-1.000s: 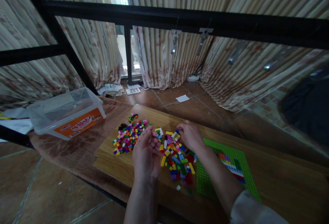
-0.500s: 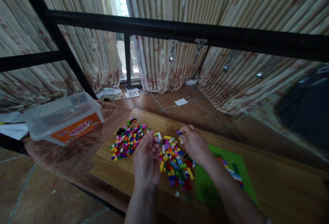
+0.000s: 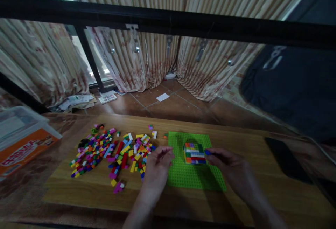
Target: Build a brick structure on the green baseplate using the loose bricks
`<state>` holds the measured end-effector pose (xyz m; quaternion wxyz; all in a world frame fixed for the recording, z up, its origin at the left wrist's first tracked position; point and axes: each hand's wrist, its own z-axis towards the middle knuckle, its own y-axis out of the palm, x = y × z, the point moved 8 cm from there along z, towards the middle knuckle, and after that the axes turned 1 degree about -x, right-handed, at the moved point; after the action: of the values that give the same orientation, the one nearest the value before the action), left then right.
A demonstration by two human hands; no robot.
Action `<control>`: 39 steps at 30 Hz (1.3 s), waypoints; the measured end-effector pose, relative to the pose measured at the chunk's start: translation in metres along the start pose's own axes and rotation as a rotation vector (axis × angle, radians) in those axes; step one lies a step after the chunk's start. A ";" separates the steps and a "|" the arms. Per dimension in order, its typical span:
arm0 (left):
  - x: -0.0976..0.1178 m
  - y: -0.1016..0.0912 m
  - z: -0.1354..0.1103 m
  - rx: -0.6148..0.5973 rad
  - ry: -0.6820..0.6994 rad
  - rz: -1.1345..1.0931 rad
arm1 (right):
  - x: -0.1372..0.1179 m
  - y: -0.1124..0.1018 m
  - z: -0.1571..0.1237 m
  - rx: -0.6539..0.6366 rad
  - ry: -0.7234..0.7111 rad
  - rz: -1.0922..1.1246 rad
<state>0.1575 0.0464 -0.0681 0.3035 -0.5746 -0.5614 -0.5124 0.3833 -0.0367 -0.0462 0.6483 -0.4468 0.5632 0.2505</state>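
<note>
My right hand (image 3: 231,162) pinches a small blue brick (image 3: 208,152) between thumb and fingertips. It is just right of a low block of stacked coloured bricks (image 3: 194,153), which stands on a green studded baseplate (image 3: 183,178). My left hand (image 3: 159,164) hovers by the plate's left edge, its fingers curled inward; whatever they may hold is hidden. Loose bricks (image 3: 138,153) lie close to its left, partly covered by the hand. Another heap of small bricks (image 3: 96,148) spreads farther left on the wooden tabletop (image 3: 86,190).
A clear plastic box (image 3: 28,117) with an orange label stands at the far left. To the right, a dark flat object (image 3: 287,159) lies on the tabletop. A black metal bar (image 3: 157,19) crosses in front of the curtains (image 3: 154,57). Paper (image 3: 162,97) lies on the floor.
The view has swung right. My right hand has gone from above the loose bricks to the block on the baseplate, a blue brick in its fingers. My left hand has shifted towards the plate.
</note>
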 end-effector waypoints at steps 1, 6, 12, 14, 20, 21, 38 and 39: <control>-0.005 0.007 0.000 -0.027 0.017 0.055 | 0.001 -0.002 -0.001 -0.008 -0.023 -0.026; -0.023 0.024 0.001 -0.058 0.091 0.297 | -0.003 0.008 -0.009 -0.079 -0.232 -0.198; -0.025 0.030 0.006 0.007 0.151 0.512 | -0.006 0.034 -0.012 -0.157 -0.379 -0.375; -0.026 0.032 0.006 0.015 0.143 0.565 | -0.007 0.037 -0.012 -0.154 -0.407 -0.397; -0.032 0.040 0.006 -0.010 0.104 0.625 | -0.004 0.037 -0.012 -0.124 -0.405 -0.416; -0.032 0.041 0.006 -0.009 0.105 0.631 | -0.003 0.037 -0.012 -0.120 -0.396 -0.419; -0.028 0.044 0.004 0.067 0.075 0.718 | 0.004 0.028 -0.003 -0.034 -0.223 -0.232; -0.028 0.044 0.004 0.066 0.082 0.716 | 0.004 0.026 -0.003 -0.037 -0.213 -0.220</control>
<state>0.2049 0.0331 -0.0850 0.5043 -0.7036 -0.3284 -0.3777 0.3615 -0.0275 -0.0578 0.7196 -0.4885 0.4343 0.2344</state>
